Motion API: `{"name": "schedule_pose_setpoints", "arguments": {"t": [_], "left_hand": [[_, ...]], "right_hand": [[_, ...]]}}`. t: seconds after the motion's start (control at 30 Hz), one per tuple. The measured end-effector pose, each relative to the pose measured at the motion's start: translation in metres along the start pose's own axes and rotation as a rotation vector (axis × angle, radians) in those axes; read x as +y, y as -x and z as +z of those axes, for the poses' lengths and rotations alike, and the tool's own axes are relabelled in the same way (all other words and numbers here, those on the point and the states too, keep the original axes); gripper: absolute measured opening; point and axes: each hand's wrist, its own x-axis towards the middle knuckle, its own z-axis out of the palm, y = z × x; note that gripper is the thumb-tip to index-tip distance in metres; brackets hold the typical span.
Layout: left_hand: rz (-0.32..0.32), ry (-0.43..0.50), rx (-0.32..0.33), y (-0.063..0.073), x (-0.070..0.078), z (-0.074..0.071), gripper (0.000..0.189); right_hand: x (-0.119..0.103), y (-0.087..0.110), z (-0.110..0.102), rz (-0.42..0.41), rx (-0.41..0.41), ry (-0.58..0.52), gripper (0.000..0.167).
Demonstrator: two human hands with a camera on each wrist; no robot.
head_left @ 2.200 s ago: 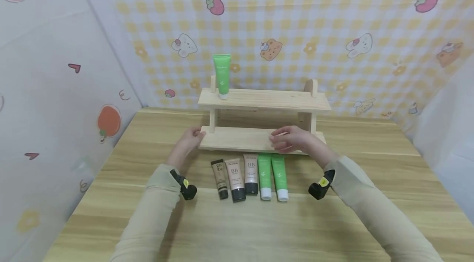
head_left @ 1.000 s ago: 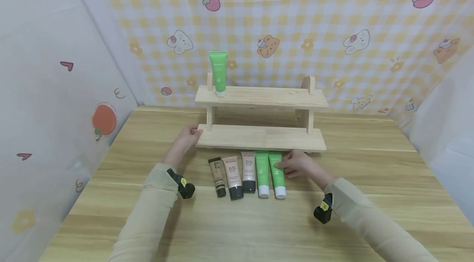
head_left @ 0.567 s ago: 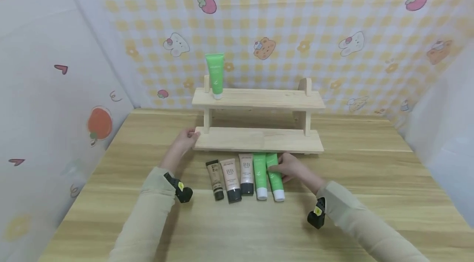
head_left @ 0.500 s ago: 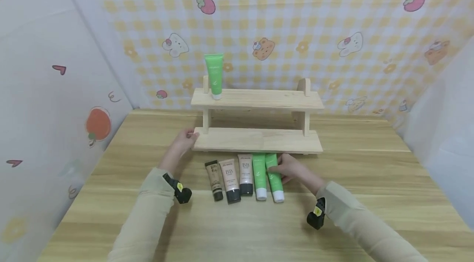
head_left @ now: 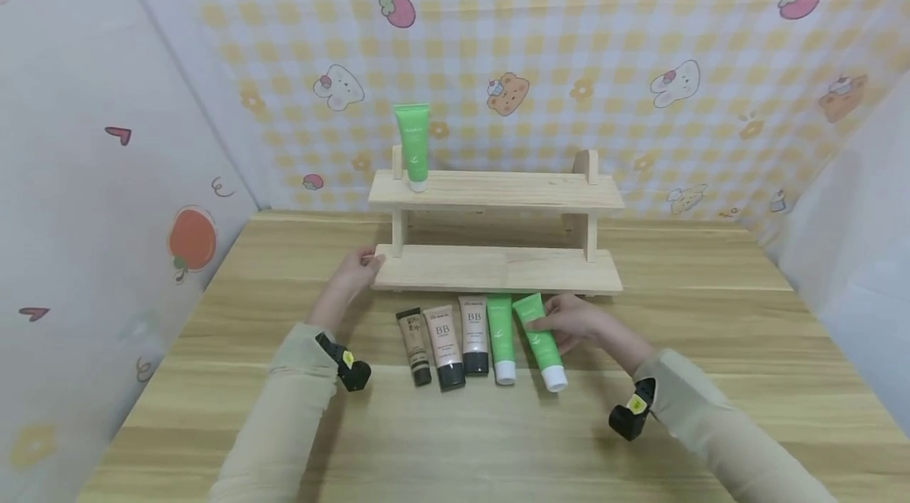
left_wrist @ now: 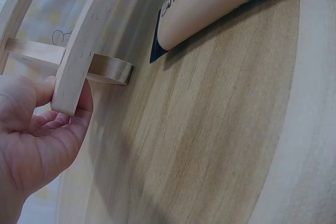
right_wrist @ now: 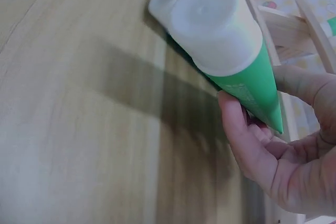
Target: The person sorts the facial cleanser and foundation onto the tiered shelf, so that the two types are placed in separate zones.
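Observation:
My left hand (head_left: 351,274) grips the left end of the lower board of a two-tier wooden shelf (head_left: 498,268), thumb on top and fingers curled beneath, as the left wrist view shows. My right hand (head_left: 579,323) pinches a green squeeze tube (head_left: 538,337) with a white cap, between thumb and fingers. In the right wrist view that tube (right_wrist: 252,85) is tilted, cap toward the camera, its shadow on the table. To its left lie a second green tube (head_left: 502,337), two BB cream tubes (head_left: 444,337) with black caps, and a slim brown tube (head_left: 413,341).
One more green tube (head_left: 415,144) stands cap down at the left end of the shelf's upper board (head_left: 512,189). The wooden table (head_left: 455,440) reaches back to a checked cloth backdrop (head_left: 462,53). A white cloth wall (head_left: 85,211) borders the left side.
My right hand came down from the lower board to the rightmost green tube, took hold of it and swung it right, away from its neighbour. The left hand stays on the shelf.

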Motion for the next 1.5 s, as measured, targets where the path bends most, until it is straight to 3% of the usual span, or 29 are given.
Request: {"name": "schedule_pose_setpoints", "arguments": {"t": [0.13, 0.4, 0.7, 1.0, 1.5], "left_hand": [[-0.001, 0.003, -0.012, 0.000, 0.000, -0.001, 0.056], [-0.018, 0.001, -0.008, -0.001, 0.000, -0.002, 0.056], [-0.019, 0.014, -0.001, 0.000, 0.001, -0.002, 0.056], [-0.031, 0.007, -0.004, 0.000, 0.000, -0.002, 0.056], [-0.027, 0.021, -0.009, -0.001, -0.001, -0.002, 0.055]], "right_hand": [[-0.007, 0.004, -0.007, -0.027, -0.023, 0.029, 0.051], [-0.028, 0.008, -0.019, -0.164, -0.030, -0.002, 0.048], [-0.052, 0.011, -0.025, -0.259, 0.074, 0.009, 0.059], [-0.076, 0.009, -0.033, -0.333, 0.146, -0.061, 0.052], [-0.120, 0.008, -0.053, -0.357, 0.286, -0.115, 0.045]]}}
